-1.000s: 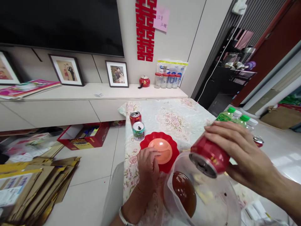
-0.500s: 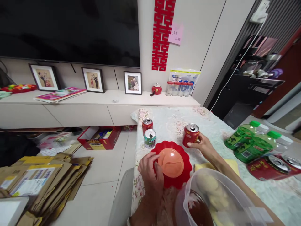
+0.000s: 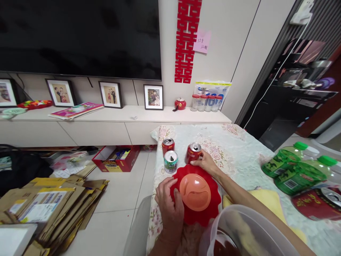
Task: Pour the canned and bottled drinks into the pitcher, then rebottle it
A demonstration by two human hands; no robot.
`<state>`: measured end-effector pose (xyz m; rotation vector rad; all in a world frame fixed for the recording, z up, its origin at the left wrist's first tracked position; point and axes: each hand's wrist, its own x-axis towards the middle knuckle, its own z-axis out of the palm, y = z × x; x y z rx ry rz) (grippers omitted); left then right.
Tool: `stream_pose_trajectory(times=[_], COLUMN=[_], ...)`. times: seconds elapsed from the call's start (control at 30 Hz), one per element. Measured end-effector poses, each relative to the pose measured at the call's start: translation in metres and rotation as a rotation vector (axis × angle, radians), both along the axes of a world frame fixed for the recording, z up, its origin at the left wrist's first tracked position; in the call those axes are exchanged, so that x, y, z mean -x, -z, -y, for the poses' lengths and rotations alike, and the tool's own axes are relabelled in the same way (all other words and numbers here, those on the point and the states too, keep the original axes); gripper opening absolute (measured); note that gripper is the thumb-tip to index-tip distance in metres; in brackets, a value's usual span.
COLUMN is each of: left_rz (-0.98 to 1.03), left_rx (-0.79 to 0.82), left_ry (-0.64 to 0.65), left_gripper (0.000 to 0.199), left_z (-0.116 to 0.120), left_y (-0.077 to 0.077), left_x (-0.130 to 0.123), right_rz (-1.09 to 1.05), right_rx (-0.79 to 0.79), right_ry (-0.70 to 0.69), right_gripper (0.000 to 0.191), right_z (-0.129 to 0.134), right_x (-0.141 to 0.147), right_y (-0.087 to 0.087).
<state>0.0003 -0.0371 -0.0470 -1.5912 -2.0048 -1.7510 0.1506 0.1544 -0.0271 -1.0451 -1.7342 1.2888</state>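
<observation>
My right hand (image 3: pixel 207 163) is closed around a red can (image 3: pixel 193 153) behind the red scalloped plate. Left of that can stand another red can (image 3: pixel 168 145) and, nearer to me, a green-and-silver can (image 3: pixel 171 163), close together. My left hand (image 3: pixel 170 199) lies at the left rim of the red plate (image 3: pixel 198 217), its fingers closed on the rim. In the plate sits an orange oval dish (image 3: pixel 195 193). A translucent plastic tub (image 3: pixel 239 220) stands in front of my right forearm and hides part of the plate's near side.
Green-capped bottles (image 3: pixel 301 177) and a large red can (image 3: pixel 317 203) stand at the right of the floral tablecloth (image 3: pixel 234 156). A yellow cloth (image 3: pixel 269 202) lies behind the tub. Flattened cardboard (image 3: pixel 64 209) and a red box (image 3: pixel 117 160) are on the floor at left.
My right hand has moved left with the red can, which is now nearer the two other cans. My left hand stays at the plate. The view has shifted slightly.
</observation>
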Motion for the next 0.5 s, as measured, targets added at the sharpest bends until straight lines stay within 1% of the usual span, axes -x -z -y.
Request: stream_pose_trajectory(times=[0.13,0.23,0.33,0.43,0.5], left_rz=[-0.015,-0.030,-0.041,-0.025,-0.016], left_rx=[-0.001,0.009,0.033,0.003,-0.016], left_ry=[0.004,0.018,0.040,0.017,-0.004], left_gripper=[0.031,0.031,0.032,0.032,0.031], left_z=[-0.001,0.000,0.000,-0.001,-0.003], left_y=[0.002,0.004,0.005,0.005,0.006], left_x=[0.002,0.004,0.005,0.003,0.001], right_rz=[-0.001,0.000,0.007,0.020,0.044], right_rx=[-0.010,-0.033,-0.065,-0.108,-0.136], right_ry=[-0.085,-0.157,-0.229,-0.288,-0.291], right_gripper=[0.034,0.035,0.036,0.042,0.048], right_z=[-0.009,-0.011,-0.006,0.001,0.003], right_x=[0.017,0.022,0.022,0.020,0.015], right_y=[0.011,0.013,0.008,-0.002,-0.009])
